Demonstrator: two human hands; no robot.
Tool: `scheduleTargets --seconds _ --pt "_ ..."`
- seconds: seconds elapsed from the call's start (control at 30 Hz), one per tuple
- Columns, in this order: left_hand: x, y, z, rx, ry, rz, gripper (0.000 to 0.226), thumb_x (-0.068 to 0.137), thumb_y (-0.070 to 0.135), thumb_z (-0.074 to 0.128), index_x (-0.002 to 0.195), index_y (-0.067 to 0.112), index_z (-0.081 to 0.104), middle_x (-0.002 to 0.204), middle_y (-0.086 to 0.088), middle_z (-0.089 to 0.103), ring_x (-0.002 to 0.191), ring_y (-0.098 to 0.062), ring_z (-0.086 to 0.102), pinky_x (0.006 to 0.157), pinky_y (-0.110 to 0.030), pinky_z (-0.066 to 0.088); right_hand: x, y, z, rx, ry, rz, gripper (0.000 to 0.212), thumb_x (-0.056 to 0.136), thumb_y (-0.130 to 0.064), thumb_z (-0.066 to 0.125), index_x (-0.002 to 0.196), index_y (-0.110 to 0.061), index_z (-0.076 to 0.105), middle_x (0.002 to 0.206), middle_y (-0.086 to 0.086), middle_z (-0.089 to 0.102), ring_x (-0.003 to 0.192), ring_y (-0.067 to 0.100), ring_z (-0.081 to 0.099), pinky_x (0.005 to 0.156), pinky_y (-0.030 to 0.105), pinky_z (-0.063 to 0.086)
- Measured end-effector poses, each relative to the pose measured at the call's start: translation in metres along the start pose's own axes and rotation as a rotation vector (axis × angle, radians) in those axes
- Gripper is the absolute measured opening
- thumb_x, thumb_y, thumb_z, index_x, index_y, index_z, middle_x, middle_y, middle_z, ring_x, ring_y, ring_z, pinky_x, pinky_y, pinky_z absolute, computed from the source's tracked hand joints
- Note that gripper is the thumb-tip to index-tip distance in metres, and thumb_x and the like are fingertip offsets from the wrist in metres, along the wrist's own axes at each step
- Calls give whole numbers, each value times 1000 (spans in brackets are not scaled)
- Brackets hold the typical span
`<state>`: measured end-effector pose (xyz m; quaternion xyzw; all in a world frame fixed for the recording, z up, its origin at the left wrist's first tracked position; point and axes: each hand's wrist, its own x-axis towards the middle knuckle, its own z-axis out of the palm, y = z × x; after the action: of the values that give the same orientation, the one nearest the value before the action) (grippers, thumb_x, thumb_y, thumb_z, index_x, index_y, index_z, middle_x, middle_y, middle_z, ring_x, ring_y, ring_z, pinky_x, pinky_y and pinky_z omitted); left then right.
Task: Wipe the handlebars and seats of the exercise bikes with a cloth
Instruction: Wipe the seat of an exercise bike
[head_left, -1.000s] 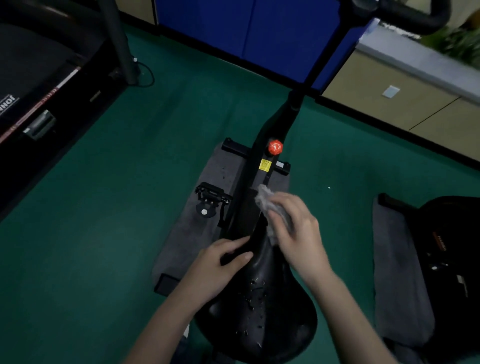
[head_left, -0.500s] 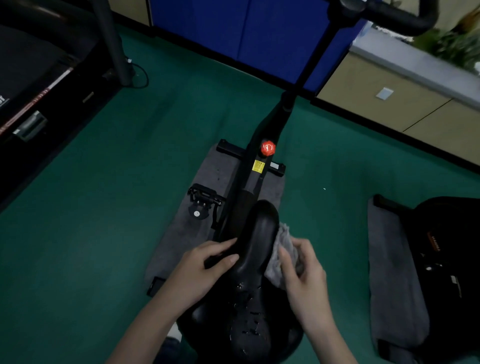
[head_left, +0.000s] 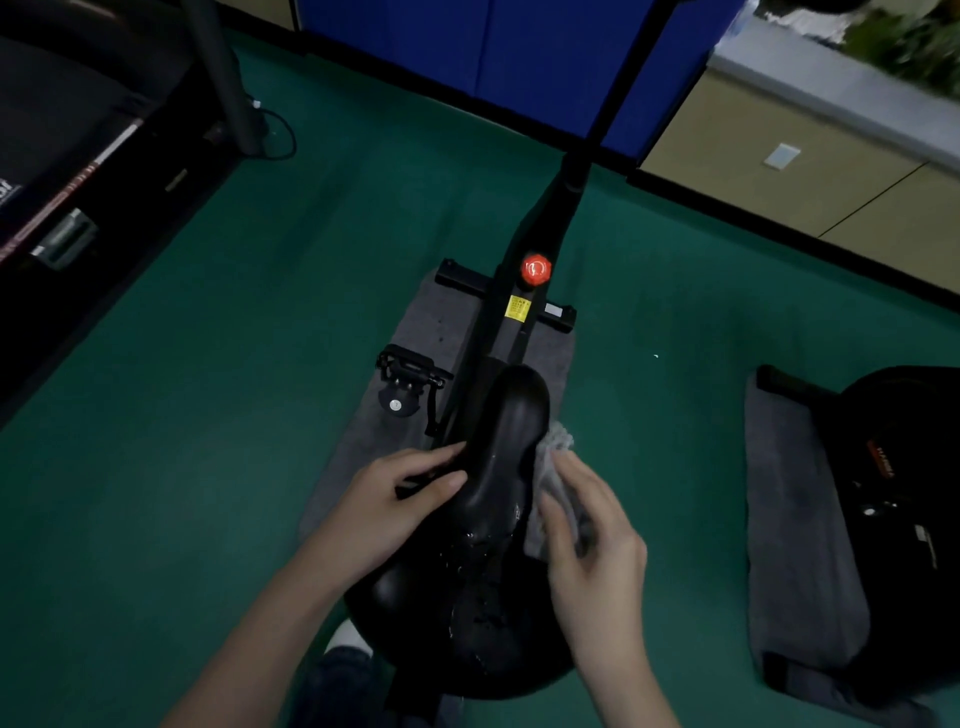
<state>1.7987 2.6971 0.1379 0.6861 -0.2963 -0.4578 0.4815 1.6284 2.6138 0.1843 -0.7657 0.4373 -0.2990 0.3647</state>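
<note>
My right hand (head_left: 597, 551) has drawn the cloth (head_left: 560, 440) from the nose of the seat (head_left: 501, 467) down its right flank; I see green floor (head_left: 208, 415), grey mat (head_left: 415, 322), black exercise bike (head_left: 522, 338); left hand (head_left: 384, 514) gripping the seat's left edge, fingers (head_left: 431, 457) curled; right fingers bunched, pinching the cloth against the seat

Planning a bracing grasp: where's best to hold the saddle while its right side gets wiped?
Probably the narrow waist of the saddle, from the left: slim enough to pinch, as the left hand does; leaves the right flank free for the cloth.
</note>
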Motion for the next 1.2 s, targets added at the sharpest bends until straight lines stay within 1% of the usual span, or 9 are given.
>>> scheduleTargets --seconds 0.13,0.23,0.4,0.6,0.7,0.83,0.93,1.1,1.2 --pt "2 0 1 22 13 27 42 66 64 61 107 55 62 105 14 69 103 -2 62 99 -33 47 -40 -2 -12 -44 -144 -317 36 79 7 62 110 -10 71 121 -3 65 120 15 56 104 27 41" --pt "2 -1 0 31 -1 21 43 66 66 61 108 56 62 112 14 67 108 -3 61 102 -36 46 -40 3 -20 -36 -209 -337 35 81 7 62 111 -9 70 123 -3 64 122 17 55 103 30 42" --pt "-3 5 0 51 44 26 39 76 60 66 110 41 69 108 15 67 104 -1 61 101 -35 45 -35 7 -19 25 -80 -113 33 86 -3 58 113 -18 68 123 -10 62 119 8 56 100 22 44" --pt "-31 15 -6 88 65 110 44 75 62 55 105 34 71 110 22 66 111 4 57 98 -18 41 -42 12 -25 23 -59 -22 28 89 -6 60 115 -13 67 118 -9 64 113 -3 56 96 12 41" --pt "-52 9 -12 82 69 115 49 74 61 54 112 34 67 117 24 63 117 5 53 101 -11 36 -2 29 -21 43 -166 173 22 91 -7 60 110 -16 68 104 -11 68 98 -11 59 88 10 42" --pt "-67 1 -5 82 83 106 59 75 65 54 124 34 59 130 25 55 127 6 43 104 -7 29 23 43 -23 339 -362 431 17 94 -7 56 106 -12 67 98 1 72 90 9 65 82 22 49" --pt "-69 2 0 64 104 115 67 73 74 52 126 34 57 132 24 53 129 4 42 108 -19 32 -6 42 -41 367 -288 381 15 93 -13 60 103 -20 68 93 -6 72 79 -2 63 68 11 47" --pt "-71 4 0 16 99 112 65 73 68 57 126 31 57 133 21 54 129 2 43 108 -27 30 -67 29 -39 245 -67 68 24 86 -18 59 105 -26 71 118 -10 64 119 6 56 100 16 40" --pt "-72 2 -4 56 73 110 73 68 75 59 129 36 55 136 22 50 131 3 40 108 -19 31 -58 34 -28 362 19 203 24 86 -25 58 108 -22 68 115 -10 66 115 10 58 99 23 45"
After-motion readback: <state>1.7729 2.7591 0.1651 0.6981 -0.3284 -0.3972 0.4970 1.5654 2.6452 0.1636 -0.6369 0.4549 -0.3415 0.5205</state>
